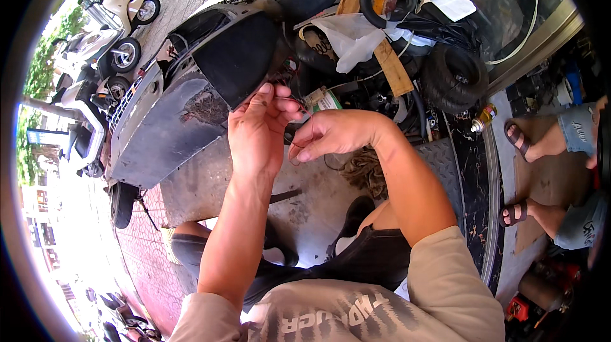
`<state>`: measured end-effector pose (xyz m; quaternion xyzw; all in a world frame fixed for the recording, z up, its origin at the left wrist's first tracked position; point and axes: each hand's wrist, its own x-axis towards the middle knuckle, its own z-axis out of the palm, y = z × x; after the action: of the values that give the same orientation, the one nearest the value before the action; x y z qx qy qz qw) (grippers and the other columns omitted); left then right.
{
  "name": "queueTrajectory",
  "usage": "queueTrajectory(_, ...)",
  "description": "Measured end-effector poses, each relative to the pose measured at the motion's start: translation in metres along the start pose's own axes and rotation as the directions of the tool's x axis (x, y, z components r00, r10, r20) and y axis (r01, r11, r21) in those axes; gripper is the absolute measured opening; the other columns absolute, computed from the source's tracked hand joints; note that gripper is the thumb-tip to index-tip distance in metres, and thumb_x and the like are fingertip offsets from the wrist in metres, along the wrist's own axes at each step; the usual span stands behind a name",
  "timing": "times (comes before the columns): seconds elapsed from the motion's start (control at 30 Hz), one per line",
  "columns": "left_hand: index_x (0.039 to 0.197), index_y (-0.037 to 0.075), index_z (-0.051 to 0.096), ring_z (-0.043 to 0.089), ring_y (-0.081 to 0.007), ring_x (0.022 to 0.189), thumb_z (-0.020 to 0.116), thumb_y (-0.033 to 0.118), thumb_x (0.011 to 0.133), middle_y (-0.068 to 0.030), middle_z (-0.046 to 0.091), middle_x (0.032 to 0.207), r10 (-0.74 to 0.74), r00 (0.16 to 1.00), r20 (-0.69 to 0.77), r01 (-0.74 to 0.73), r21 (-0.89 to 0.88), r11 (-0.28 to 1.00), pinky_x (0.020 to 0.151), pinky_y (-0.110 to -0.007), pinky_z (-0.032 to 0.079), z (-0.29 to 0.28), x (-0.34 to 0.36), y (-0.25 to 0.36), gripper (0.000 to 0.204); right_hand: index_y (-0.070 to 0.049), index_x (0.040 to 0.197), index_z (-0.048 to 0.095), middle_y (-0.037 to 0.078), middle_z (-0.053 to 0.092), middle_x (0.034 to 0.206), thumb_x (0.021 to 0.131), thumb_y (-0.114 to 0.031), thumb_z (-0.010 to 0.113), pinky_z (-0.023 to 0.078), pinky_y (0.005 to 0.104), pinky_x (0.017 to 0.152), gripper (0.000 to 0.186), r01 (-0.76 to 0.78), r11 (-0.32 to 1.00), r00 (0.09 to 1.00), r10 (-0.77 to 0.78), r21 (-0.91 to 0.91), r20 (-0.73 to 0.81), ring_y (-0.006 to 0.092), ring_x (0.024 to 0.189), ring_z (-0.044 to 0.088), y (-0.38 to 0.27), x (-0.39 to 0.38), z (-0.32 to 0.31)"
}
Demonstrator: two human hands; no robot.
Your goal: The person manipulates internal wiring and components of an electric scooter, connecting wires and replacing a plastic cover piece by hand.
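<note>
Before me stands a scooter [168,129] with worn dark grey body panels, one scuffed through to a rough patch. My left hand [258,132], palm up, has its thumb and fingers closed on a thin wire [299,110] beside the black end panel [238,55]. To its right, my right hand [337,133] is bent at the wrist, its fingertips pinching thin wire; a fine reddish loop [293,153] hangs below them. Where the wires lead is partly hidden behind my fingers. A green-and-white box [324,101] lies just beyond my right hand.
Past my hands lie a plastic bag [350,40], a wooden board [393,68], stacked black tyres [455,78] and a spray can [484,117]. A crumpled brown rag [364,173] is on the floor. A person's sandalled feet [519,138] are at right; other scooters [121,52] stand far left.
</note>
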<state>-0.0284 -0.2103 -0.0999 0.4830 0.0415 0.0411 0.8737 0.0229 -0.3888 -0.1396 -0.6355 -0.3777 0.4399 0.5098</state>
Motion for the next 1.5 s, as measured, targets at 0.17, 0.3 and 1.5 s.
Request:
queueTrajectory(0.17,0.12,0.003,0.062,0.069,-0.0176,0.081,0.051,0.018,0.111,-0.0078,0.07,0.098,-0.13,0.992,0.0,0.129,-0.128,0.983,0.074,-0.037,0.062,0.001,0.002,-0.003,0.021,-0.003,0.107,0.076,0.011,0.077,0.099,0.087,-0.041,0.082,0.056,0.0373,0.085,0.043,-0.159,0.91,0.968,0.067,-0.382,-0.243,0.0256,0.093,0.073,-0.019,0.007,0.024)
queueTrajectory(0.3,0.121,0.004,0.062,0.067,-0.0157,0.084,0.051,0.024,0.111,-0.0064,0.068,0.1,-0.184,0.983,-0.012,0.176,-0.242,0.954,0.078,-0.036,0.06,0.001,0.01,0.002,0.025,-0.003,0.111,0.073,0.012,0.077,0.1,0.082,-0.035,0.086,0.056,0.0386,0.086,0.044,-0.132,0.937,0.974,0.062,-0.323,-0.22,0.0278,0.097,0.073,-0.01,0.004,0.017)
queueTrajectory(1.5,0.114,0.004,0.07,0.069,-0.0217,0.091,0.059,0.038,0.103,-0.01,0.074,0.106,-0.031,1.0,0.0,0.031,-0.095,0.995,0.084,-0.041,0.058,0.002,0.04,0.009,0.037,0.003,0.109,0.074,0.003,0.073,0.086,0.096,-0.01,0.072,0.048,0.0253,0.061,0.019,0.252,0.964,0.874,-0.189,0.084,-0.447,0.0064,0.068,0.059,0.005,-0.032,-0.012)
